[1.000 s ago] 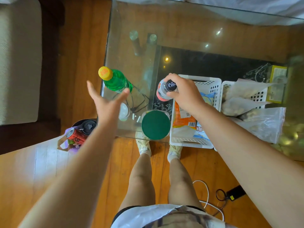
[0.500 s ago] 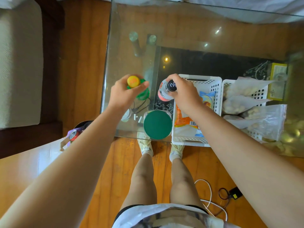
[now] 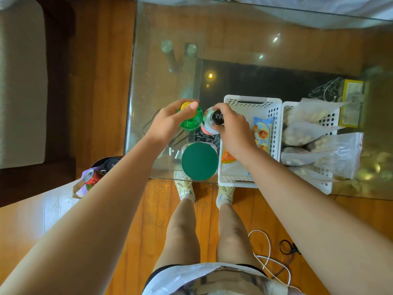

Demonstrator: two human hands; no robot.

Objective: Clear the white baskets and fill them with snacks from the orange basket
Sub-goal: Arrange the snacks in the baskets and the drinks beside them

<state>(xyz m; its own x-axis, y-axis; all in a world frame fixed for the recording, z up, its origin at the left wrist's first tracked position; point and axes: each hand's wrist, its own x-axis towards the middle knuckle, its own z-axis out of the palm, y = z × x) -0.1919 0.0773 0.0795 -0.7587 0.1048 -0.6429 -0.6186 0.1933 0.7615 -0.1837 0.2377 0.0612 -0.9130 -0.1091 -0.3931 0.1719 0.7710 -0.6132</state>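
Our left hand (image 3: 168, 122) curls its fingers (image 3: 192, 106) round the green bottle (image 3: 191, 122); our right hand (image 3: 231, 126) grips the black-capped bottle (image 3: 209, 123) just beside it. Both stand on the glass tabletop (image 3: 234, 39), left of the two white baskets (image 3: 276, 128) holding snack packets.

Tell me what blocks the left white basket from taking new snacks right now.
The left white basket still holds snack packets, and the right hand gripping the black-capped bottle reaches across its near left side. The right white basket is filled with clear bags.
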